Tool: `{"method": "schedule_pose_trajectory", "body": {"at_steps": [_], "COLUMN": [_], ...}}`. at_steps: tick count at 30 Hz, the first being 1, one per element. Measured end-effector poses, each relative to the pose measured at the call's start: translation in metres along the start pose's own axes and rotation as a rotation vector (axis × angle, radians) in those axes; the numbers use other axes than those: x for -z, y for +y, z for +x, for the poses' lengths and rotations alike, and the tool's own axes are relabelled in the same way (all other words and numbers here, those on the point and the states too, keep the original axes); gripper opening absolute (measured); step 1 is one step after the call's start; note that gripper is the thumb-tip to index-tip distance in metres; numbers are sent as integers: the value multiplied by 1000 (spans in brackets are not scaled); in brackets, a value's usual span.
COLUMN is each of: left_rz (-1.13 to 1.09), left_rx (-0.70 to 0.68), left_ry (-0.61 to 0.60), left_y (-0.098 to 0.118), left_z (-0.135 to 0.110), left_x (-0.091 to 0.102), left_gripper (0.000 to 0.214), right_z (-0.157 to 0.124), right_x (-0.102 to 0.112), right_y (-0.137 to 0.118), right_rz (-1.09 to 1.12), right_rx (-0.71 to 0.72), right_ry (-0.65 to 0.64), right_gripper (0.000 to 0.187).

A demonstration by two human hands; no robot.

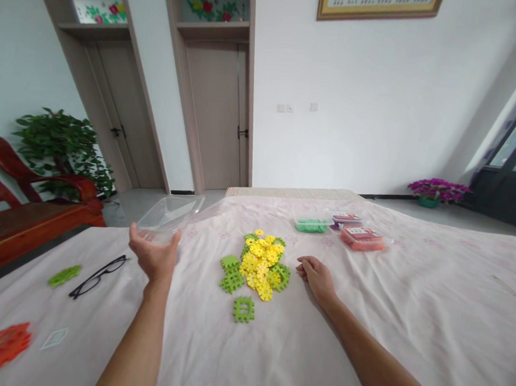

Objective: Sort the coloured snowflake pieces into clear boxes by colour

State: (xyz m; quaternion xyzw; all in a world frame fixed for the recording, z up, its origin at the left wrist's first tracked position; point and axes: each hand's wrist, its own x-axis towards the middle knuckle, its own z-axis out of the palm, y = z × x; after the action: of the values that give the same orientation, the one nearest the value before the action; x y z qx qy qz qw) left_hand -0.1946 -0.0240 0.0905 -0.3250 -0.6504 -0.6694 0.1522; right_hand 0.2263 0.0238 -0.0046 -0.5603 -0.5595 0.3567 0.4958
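My left hand grips a clear plastic box from below, thumb and fingers on its sides, tilted at the table's far left edge. The box looks see-through with nothing visible inside. My right hand rests on the cloth with its fingers curled, right of a pile of yellow flower-shaped plastic pieces. Whether those fingers hold something small is hidden. Green square lattice pieces lie around and under the yellow ones. One green lattice piece sits apart, nearer me.
Clear boxes of green and orange-red pieces, plus a purple one, stand at the back right. On the left lie black glasses, a green piece, red pieces and a small label. A wooden chair stands beyond.
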Motion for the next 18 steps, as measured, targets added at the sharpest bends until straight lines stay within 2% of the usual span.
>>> {"method": "schedule_pose_trajectory", "body": {"at_steps": [4,8,11,18], "left_rz": [203,330,342,286], "left_rx": [65,98,111,121], "left_ry": [0,-38,-66,-62], "left_y": [-45,-77,-86,-86], "left_z": [14,14,11,8], "left_x": [23,34,33,33], "left_gripper": [115,118,120,117], "right_z": [2,3,3,2], "right_x": [0,1,1,1], "right_y": [2,3,3,4], "right_rz": [-62,-91,-99,-88], "right_rx": [27,34,34,41], "right_ry": [-14,-20,-27,-21], "right_gripper": [36,35,35,35]}}
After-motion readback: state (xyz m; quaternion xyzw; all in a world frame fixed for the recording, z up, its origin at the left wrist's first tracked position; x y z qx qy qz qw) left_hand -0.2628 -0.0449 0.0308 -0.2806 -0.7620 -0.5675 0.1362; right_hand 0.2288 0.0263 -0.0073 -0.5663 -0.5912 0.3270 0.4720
